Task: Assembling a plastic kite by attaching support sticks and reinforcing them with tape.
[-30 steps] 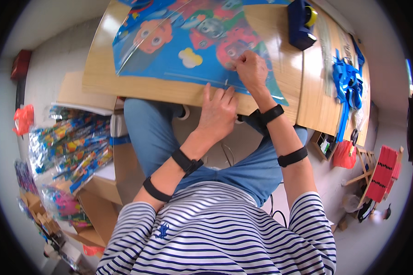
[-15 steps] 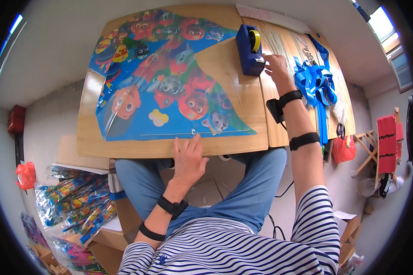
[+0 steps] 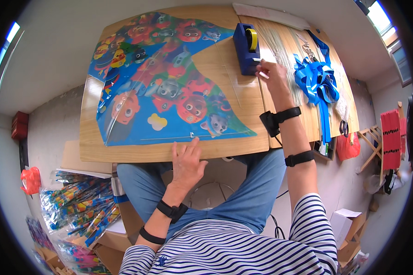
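right hand [image 3: 271, 75] at tape dispenser [image 3: 246, 42]; left hand [image 3: 186, 162] by kite [image 3: 163, 82]

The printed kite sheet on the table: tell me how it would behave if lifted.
The kite sheet looks thin and glossy, so probably floppy and light. The left hand resting at its near edge suggests it slides easily on the table.

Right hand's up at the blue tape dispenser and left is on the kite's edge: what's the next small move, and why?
Probably pull the strip free of the blue tape dispenser with the yellow roll: the right hand pinches a short pale piece at its cutter, while the left hand pins the colourful cartoon-printed plastic kite flat.
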`<move>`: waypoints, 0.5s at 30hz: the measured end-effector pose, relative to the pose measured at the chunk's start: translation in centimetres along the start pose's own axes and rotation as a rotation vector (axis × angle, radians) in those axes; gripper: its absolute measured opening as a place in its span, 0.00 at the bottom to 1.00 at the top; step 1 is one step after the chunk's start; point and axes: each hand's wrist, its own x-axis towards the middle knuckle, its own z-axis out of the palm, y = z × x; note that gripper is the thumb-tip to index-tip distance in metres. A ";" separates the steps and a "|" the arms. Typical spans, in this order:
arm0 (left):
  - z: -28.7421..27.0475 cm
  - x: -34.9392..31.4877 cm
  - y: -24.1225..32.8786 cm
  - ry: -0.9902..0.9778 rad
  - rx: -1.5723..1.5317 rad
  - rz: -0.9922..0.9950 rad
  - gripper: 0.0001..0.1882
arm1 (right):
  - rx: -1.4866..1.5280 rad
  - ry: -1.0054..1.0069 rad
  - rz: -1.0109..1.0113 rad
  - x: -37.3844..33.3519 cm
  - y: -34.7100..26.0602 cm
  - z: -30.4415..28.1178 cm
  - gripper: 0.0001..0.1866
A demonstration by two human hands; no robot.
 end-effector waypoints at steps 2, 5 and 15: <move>0.0 0.0 0.0 -0.010 0.016 0.003 0.23 | 0.186 -0.029 0.243 -0.8 1.5 -0.4 0.08; 0.0 0.0 -0.1 -0.017 0.016 -0.001 0.24 | 0.601 -0.064 0.367 -1.5 4.2 -1.2 0.09; 0.1 -0.1 -0.3 0.000 0.006 -0.004 0.22 | 0.774 0.000 0.431 -0.8 5.2 -1.5 0.08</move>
